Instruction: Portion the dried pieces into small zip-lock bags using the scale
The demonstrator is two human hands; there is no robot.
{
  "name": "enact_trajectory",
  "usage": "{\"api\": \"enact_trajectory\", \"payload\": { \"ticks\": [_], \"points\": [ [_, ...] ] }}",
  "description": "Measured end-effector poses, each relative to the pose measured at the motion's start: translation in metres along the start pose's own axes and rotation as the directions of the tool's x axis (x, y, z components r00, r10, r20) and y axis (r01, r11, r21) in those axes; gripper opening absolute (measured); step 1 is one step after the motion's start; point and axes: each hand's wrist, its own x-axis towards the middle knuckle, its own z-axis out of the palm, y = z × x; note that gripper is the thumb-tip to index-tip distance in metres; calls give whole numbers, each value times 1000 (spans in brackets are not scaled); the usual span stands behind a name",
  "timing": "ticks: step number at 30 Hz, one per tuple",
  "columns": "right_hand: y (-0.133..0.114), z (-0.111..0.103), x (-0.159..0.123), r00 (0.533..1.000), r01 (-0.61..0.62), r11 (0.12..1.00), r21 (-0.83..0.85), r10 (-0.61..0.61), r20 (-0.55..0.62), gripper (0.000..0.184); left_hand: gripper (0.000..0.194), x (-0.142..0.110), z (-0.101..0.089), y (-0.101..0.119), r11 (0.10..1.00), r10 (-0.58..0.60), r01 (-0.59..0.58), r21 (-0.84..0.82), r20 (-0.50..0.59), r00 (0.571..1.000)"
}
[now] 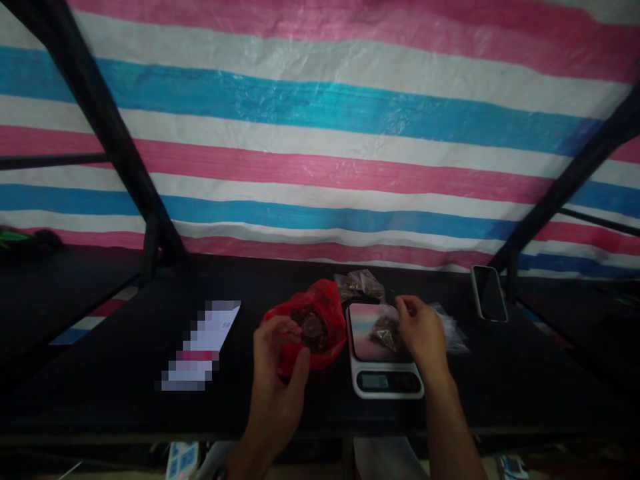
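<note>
The small bag [385,333] lies on top of a white scale [361,388], with brown bits inside it. My right hand [425,330] is over the right side of the scale, thumb and first finger close together; from this far away I can't tell if they pinch a bit of the bag or nothing. My left hand [275,353] is curved with its thumb well apart from the fingers, at the left side of a red bag [327,295]; I can't tell if it touches. Inside that are loose brown bits [303,313] and a round clear thing [313,328], maybe a cup. At least two little bags [371,284] sit just behind the scale and look filled already. The one on the scale looks partly done, I think, and there are plenty of loose bits left. The flat clear bags [453,335] beside my right hand look unfilled. I can't read the scale's screen [375,381]. Farther left, a blurred sheet of paper [200,353] shows what looks like "50". The phone [489,293] at the right has a dark face, and I see no brand name on it.
</note>
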Motion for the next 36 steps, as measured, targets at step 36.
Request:
{"api": "enact_trajectory", "payload": {
  "ticks": [36],
  "points": [
    [40,-3,15,965,244,970,1,-243,98,31,32,-5,-24,-10,734,519,-534,419,160,840]
  ]
}}
